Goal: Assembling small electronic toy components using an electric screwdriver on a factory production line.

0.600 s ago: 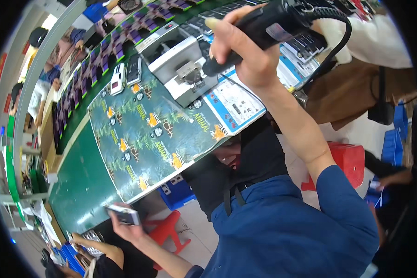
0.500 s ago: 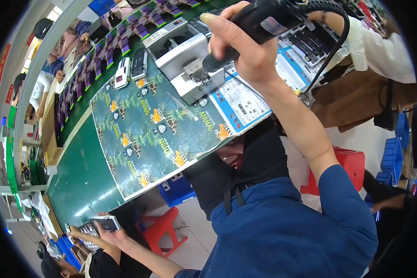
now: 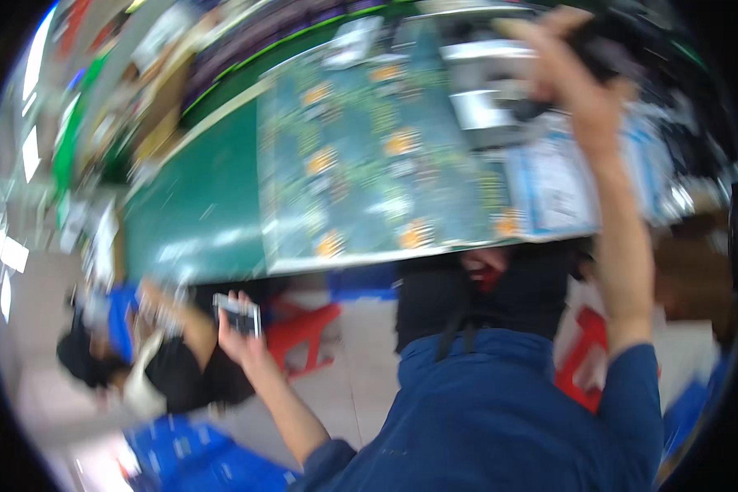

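Observation:
My left hand (image 3: 244, 348) is out past the table's front edge at the left. It grips a small rectangular device (image 3: 239, 315) with a pale rim and a dark face. At the upper right my right hand (image 3: 589, 94) is wrapped round a black electric screwdriver (image 3: 611, 51), blurred by motion. The driver's tip points down toward a silver metal fixture (image 3: 477, 108) on the table; whether they touch cannot be made out. Left of the fixture, a white device (image 3: 353, 43) lies on the patterned mat (image 3: 361, 197).
A blue-bordered printed sheet (image 3: 549, 184) lies right of the mat, and green tabletop (image 3: 197, 213) shows to its left. Along the back runs a row of purple parts (image 3: 279, 37). Red stools (image 3: 307, 336) stand below. Another person (image 3: 168, 361) sits at the left near blue crates (image 3: 205, 455).
The whole view has swung, shifting the table rightward and blurring. My left hand with the device appears higher and further right. My right hand still holds the screwdriver over the fixture.

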{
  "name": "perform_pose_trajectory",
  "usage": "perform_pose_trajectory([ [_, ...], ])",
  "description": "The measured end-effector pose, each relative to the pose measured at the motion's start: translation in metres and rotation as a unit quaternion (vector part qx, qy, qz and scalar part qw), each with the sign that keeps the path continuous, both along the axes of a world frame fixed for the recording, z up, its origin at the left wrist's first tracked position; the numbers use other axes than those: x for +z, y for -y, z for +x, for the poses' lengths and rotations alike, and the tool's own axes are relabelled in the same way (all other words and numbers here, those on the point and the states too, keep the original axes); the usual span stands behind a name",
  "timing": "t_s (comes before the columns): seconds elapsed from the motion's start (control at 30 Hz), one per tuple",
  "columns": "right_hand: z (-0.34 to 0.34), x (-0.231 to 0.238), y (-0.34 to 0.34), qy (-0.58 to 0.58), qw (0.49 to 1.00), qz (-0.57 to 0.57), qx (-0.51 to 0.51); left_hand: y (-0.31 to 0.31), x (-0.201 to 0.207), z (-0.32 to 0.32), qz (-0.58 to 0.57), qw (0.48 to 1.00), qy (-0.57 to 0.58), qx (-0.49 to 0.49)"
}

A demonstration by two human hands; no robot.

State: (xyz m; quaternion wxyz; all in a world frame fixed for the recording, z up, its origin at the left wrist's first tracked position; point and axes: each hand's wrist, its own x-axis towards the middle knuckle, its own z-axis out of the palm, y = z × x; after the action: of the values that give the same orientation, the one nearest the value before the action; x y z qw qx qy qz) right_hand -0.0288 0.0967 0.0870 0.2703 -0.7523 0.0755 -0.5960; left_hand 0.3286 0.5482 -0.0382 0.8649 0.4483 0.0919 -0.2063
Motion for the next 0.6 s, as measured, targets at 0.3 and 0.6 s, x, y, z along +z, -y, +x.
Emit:
perform_pose_trajectory([
  [0.3, -0.007, 0.007, 0.012, -0.039, 0.987, 0.149, 0.044, 0.0, 0.047, -0.02, -0.058, 0.992, 0.065, -0.086],
  [0.6, -0.032, 0.015, -0.089, 0.143, 0.907, 0.267, 0.291, 0.226, 0.031, -0.237, 0.011, 0.894, 0.021, -0.448],
])
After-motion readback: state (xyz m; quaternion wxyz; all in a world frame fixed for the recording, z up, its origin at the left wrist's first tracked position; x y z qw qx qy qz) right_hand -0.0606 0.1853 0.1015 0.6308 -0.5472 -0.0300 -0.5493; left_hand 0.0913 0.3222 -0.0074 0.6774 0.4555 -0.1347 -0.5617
